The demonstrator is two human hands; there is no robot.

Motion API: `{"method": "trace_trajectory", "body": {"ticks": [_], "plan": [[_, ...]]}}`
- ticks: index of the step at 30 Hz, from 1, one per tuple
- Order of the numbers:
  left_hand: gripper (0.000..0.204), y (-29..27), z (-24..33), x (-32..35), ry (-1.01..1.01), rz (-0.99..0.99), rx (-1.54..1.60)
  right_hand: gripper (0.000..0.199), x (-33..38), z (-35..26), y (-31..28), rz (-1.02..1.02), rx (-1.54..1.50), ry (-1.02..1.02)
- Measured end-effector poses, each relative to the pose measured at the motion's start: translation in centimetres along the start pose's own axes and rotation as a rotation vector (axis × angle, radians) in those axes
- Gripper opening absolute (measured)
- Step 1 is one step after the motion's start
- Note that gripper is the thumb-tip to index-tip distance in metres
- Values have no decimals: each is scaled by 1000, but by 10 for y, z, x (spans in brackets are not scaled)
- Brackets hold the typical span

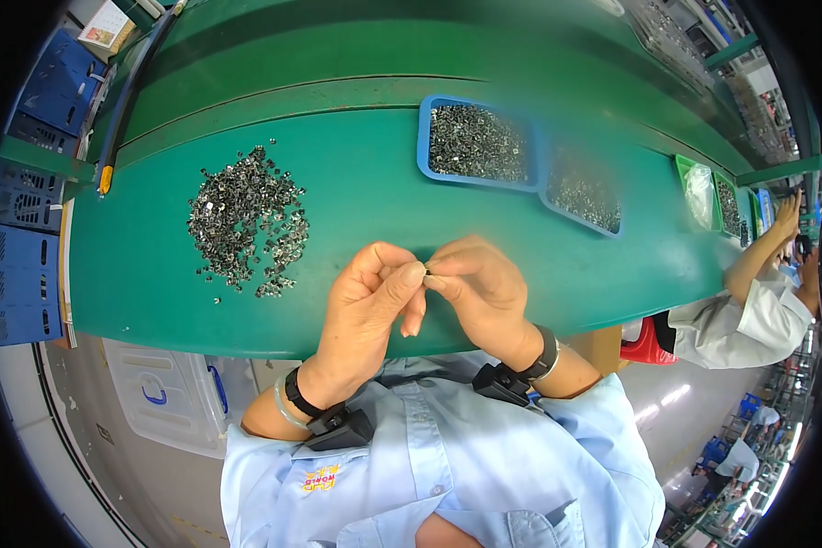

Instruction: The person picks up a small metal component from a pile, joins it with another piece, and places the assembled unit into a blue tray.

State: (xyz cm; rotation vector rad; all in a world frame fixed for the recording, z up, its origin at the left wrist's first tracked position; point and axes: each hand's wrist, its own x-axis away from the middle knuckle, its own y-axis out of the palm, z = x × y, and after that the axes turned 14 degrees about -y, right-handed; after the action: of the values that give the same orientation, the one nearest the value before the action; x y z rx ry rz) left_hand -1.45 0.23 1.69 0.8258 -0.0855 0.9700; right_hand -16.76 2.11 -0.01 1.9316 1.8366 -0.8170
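My left hand point(372, 297) and my right hand point(480, 285) meet over the near edge of the green table, thumbs and index fingers pinched together. Between the fingertips is a tiny dark part point(426, 271), too small to name; both hands appear closed on it. To the left lies a loose heap of small black and silver metal parts point(242, 219). Beyond my hands stands a blue tray point(423, 164) filled with similar small parts. A second blue tray point(575, 219), with a shallower layer of parts, adjoins it on the right and looks hazy.
Green trays point(680, 166) with a clear bag and parts stand at the far right, near another person's arm point(749, 269). A red stool point(647, 345) is below them. Blue crates point(23, 283) stack at the left; a lidded clear box point(169, 393) sits on the floor.
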Motion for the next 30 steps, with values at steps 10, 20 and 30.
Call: {"method": "trace_trajectory", "body": {"ticks": [10, 20, 30], "plan": [[17, -16, 5, -4, 38, 12, 92, 10, -33, 21, -38, -53, 306, -14], [15, -61, 1, 13, -23, -21, 144, 12, -137, 64, 23, -528, 563, -236], [13, -78, 11, 31, -2, 25, 202, 18, -167, 128, 136, -841, 717, -204]]}}
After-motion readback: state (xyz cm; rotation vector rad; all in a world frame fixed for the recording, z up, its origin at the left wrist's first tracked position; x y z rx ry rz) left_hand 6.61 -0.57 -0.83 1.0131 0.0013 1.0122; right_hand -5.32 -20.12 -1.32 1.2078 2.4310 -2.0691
